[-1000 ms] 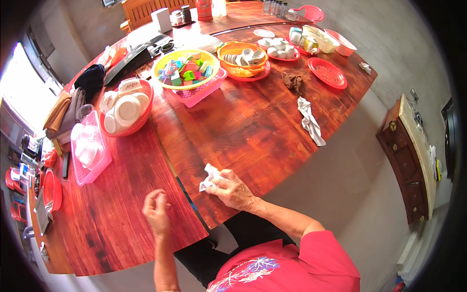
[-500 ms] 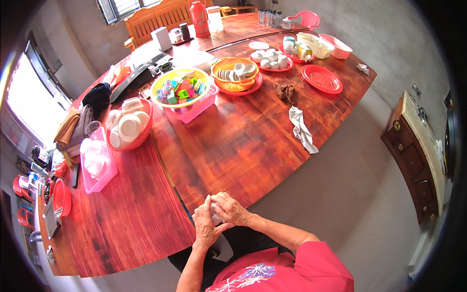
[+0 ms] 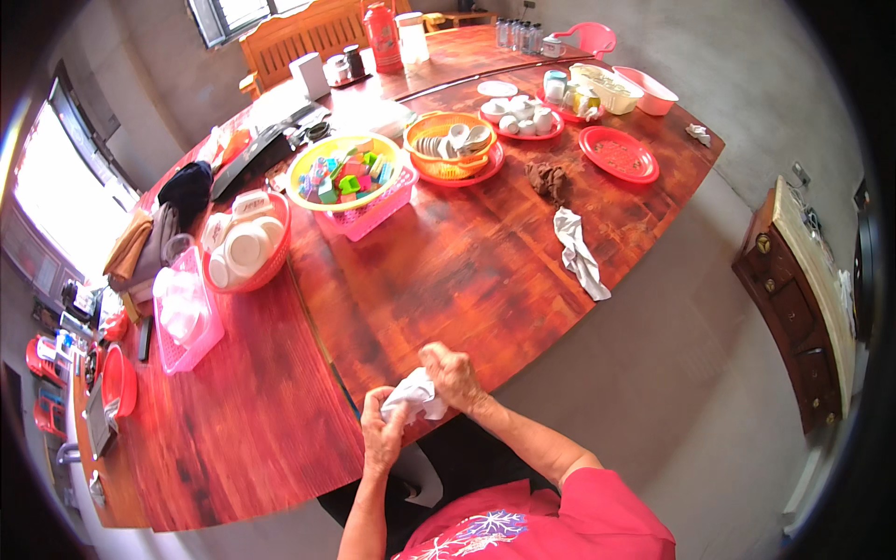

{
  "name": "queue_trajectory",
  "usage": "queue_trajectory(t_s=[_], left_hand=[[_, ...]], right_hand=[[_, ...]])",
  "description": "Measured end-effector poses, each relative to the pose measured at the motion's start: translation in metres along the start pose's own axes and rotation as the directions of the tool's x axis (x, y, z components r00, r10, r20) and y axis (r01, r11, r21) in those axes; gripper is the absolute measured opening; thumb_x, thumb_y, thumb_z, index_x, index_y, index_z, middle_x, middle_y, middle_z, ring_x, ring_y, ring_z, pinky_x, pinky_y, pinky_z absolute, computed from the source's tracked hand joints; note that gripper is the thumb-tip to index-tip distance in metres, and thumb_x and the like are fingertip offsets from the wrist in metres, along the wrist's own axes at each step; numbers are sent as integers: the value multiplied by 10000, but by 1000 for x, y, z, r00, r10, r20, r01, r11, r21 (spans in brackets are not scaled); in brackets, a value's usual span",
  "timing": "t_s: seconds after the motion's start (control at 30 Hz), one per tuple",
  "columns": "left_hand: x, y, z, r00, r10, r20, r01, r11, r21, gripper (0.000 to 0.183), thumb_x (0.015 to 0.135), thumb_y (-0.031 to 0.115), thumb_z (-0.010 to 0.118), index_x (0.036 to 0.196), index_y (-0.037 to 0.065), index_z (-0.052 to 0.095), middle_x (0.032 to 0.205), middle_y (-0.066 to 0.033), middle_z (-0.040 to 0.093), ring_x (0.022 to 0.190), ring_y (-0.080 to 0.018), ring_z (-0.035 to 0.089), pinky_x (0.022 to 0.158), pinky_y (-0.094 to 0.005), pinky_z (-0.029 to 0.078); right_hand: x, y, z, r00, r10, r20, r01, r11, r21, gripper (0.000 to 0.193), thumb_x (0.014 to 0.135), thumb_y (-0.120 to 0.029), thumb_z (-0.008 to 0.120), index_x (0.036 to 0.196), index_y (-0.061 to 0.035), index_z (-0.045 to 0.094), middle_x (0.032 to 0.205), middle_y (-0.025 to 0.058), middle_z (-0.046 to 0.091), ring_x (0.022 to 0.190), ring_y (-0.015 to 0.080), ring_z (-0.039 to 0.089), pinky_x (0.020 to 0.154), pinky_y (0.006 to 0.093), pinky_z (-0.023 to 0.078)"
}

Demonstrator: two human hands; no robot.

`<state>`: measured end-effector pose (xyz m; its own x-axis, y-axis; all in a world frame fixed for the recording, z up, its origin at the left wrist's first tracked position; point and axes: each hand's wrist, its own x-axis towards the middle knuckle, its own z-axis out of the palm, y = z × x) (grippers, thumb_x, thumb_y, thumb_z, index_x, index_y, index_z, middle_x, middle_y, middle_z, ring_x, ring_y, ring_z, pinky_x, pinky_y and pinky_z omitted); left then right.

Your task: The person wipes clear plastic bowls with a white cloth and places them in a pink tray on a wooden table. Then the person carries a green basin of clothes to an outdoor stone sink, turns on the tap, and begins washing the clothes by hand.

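Note:
Just above the near edge of the table, a crumpled white cloth point(image 3: 416, 393) is gripped in my left hand point(image 3: 383, 431), its thumb and fingers pressing on it from the left. My right hand point(image 3: 452, 377) is curled closed at the cloth's right side, touching or almost touching it. Whatever the right fingers hold is hidden from this view. Farther right, a second white cloth point(image 3: 581, 252) lies twisted by the table edge, below a crumpled brown cloth point(image 3: 546, 181).
Across the table point(image 3: 420, 280) stand a red basket point(image 3: 280, 266) of white dishes, a pink basket point(image 3: 210, 327), a yellow basin point(image 3: 303, 191) of colourful blocks and an orange basket point(image 3: 448, 168) of spoons. A red tray point(image 3: 619, 154) lies right; a wooden cabinet point(image 3: 784, 308) stands beyond.
My hands, clasped together before, have moved slightly apart. The right one has risen to the right and turned into a fist, and more of the white cloth shows in the left.

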<state>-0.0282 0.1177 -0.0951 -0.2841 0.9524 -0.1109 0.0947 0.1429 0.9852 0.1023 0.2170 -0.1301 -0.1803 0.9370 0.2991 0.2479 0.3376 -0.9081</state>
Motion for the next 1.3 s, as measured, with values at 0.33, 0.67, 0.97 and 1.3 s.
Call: queue_trajectory(t_s=[0.33,0.67,0.97,1.3], left_hand=[[-1,-7,-49,826,398,-399,-203,871,448,125,782,55,592,876,34,513,883,-47,505,820,-175,479,722,-309,402],[-12,-28,13,920,363,146,-267,310,912,477,782,269,617,1214,103,503,1293,-164,404,1223,-341,347,1016,-479,265],[-3,-43,20,848,530,0,-406,649,644,233,691,81,635,879,64,500,786,-151,507,706,-356,538,614,-431,430],[4,-10,-44,821,393,-414,-84,800,594,217,848,254,616,888,55,539,777,-146,619,676,-339,608,573,-417,466]], right_hand=[[-20,14,-22,941,-313,125,336,903,-267,160,741,-59,601,890,-47,545,783,109,534,774,296,556,685,394,459],[-33,4,-15,901,-398,173,433,811,-394,171,744,-162,611,879,-68,564,736,64,519,714,231,545,642,349,416],[-28,6,-4,896,-406,180,442,777,-448,127,752,-176,593,814,-79,539,715,70,505,703,240,537,637,356,408],[-31,-6,-18,919,-331,214,393,809,-436,241,703,-167,618,912,-61,566,786,87,547,765,257,555,683,362,418]])
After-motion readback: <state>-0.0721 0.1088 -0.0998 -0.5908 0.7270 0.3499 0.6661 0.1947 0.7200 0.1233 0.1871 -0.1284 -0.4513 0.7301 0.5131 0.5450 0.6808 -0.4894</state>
